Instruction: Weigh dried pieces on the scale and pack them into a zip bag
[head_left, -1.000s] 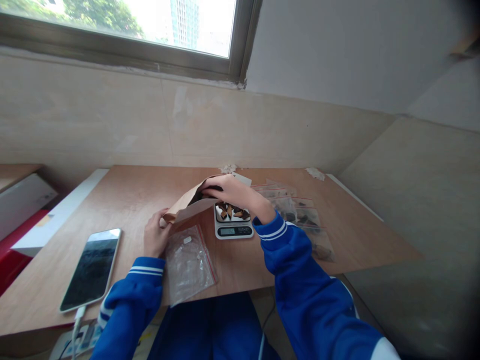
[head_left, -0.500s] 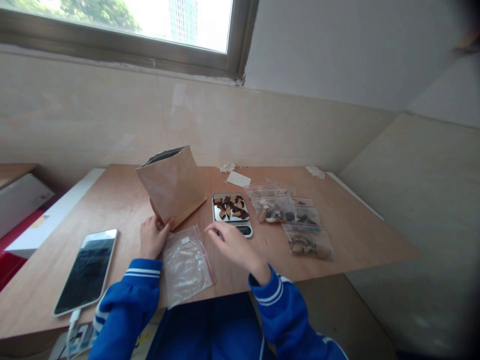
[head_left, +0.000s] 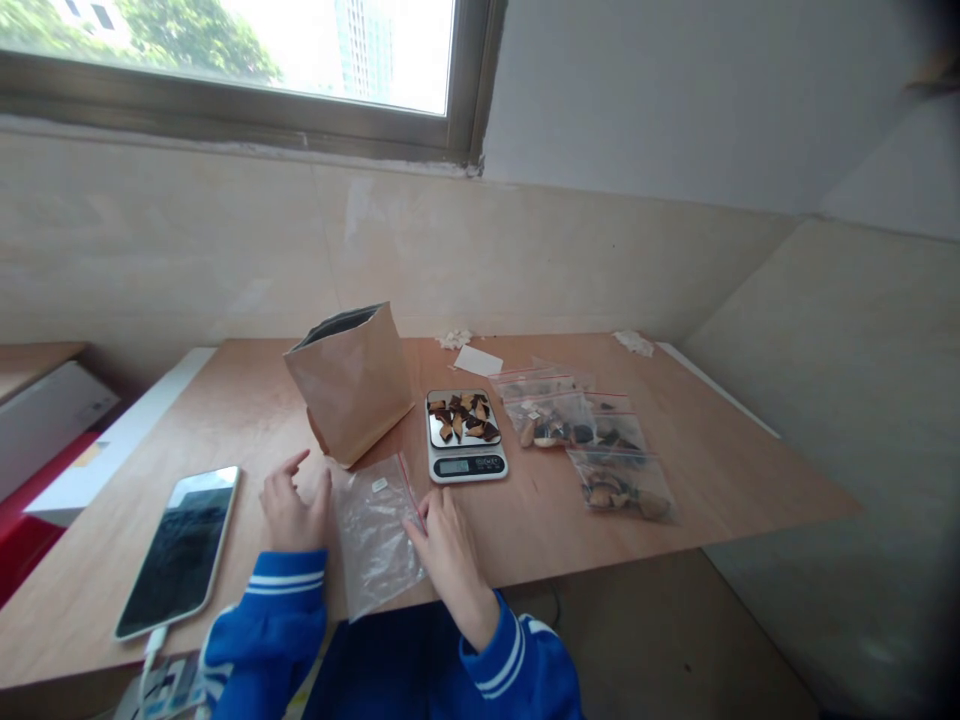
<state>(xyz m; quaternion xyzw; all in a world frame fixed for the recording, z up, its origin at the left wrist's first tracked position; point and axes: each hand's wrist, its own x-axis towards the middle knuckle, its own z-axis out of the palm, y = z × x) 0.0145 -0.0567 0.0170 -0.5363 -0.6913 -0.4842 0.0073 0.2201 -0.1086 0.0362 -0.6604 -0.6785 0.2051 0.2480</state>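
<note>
An empty clear zip bag with a red seal line and a small white label lies flat near the table's front edge. My right hand has its thumb and fingers closed on the bag's right edge, by the seal. My left hand is just left of the bag, fingers apart and holding nothing. Behind it a brown paper pouch stands with its mouth open. Dark brown and tan dried pieces lie on the steel plate of a white kitchen scale, whose display is lit but unreadable.
Several filled zip bags lie right of the scale, overlapping. A phone with a white cable rests at the left. A white card and crumpled tissue sit near the wall. The table's front edge is close.
My right hand has come down and toward me from in front of the scale onto the zip bag's edge. My left hand has drawn back from the paper pouch's base and opened.
</note>
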